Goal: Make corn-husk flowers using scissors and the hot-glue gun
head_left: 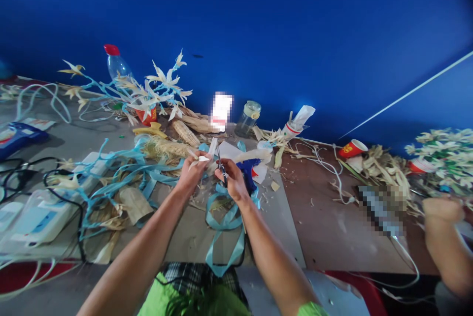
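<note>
Our left hand [192, 171] pinches a pale strip [213, 146], fingers closed; our right hand [233, 179] curls round the handles of the scissors [220, 162]. The strip lies just beside the blades, its long axis running away from us towards the wall [236, 25]. We judge it light, papery and easily torn, best pinched near its end; the scissors, stiff, suit a handle grip. Ribbon [219, 222] lies nearer us.

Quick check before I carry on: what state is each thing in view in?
Dark-handled metal scissors: held in right hand, blade opening unclear
Thin white strip: held in left hand
Blue plastic glue gun: lying down, power unclear
Shiny light-blue ribbon: loose, looped
Clear plastic bottle with red cap: capped
Clear cylindrical jar: upright
</note>
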{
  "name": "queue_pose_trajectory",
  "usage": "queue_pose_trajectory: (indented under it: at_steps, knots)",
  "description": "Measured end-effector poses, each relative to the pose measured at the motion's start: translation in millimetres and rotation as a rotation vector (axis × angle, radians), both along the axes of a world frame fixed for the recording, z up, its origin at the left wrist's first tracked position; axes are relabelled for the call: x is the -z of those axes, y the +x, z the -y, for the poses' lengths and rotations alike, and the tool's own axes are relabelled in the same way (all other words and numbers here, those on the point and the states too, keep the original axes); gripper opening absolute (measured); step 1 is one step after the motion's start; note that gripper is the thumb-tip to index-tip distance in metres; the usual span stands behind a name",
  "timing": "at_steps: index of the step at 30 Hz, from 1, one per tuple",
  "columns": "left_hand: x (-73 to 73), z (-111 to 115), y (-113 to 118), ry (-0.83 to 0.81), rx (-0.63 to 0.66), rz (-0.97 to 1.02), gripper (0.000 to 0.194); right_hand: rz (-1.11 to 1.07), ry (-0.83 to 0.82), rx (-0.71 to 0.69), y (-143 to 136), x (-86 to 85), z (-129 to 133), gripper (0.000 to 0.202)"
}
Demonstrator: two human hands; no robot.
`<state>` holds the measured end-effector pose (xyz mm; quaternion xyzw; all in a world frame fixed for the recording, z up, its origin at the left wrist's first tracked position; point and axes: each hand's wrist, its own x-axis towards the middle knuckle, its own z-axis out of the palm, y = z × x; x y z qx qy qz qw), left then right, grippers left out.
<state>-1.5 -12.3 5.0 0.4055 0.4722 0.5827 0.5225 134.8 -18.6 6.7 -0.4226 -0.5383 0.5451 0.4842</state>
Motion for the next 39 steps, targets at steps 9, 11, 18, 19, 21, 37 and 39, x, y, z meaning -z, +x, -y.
queue_pose_trajectory:
  at_steps: [9,11,18,19,21,37,39]
  knots:
    - [5.3,-2.4,0.3,0.02,-0.005,-0.039,0.021,-0.005,0.0,-0.017,-2.9,6.7,-1.3,0.028]
    - [6.6,-3.2,0.1,0.01,-0.011,-0.052,0.021,-0.02,-0.014,-0.02,-3.6,7.8,-1.6,0.028]
    - [5.5,-3.3,0.8,0.009,0.012,-0.054,0.024,-0.032,-0.007,-0.027,-5.1,13.8,-5.3,0.031]
    - [5.5,-3.3,0.9,0.008,0.012,-0.047,0.024,-0.035,-0.004,-0.024,-5.6,13.9,-5.7,0.03]
    - [5.7,-3.4,0.8,0.002,0.002,-0.041,0.025,-0.05,-0.002,-0.017,-6.7,13.6,-6.3,0.029]
    - [3.9,-3.9,0.2,0.002,-0.032,-0.063,0.021,-0.009,-0.01,0.019,-6.3,15.3,-8.3,0.03]
    - [4.6,-4.2,0.0,-0.002,-0.031,-0.057,0.02,-0.046,-0.05,0.028,-3.5,12.5,-8.4,0.031]
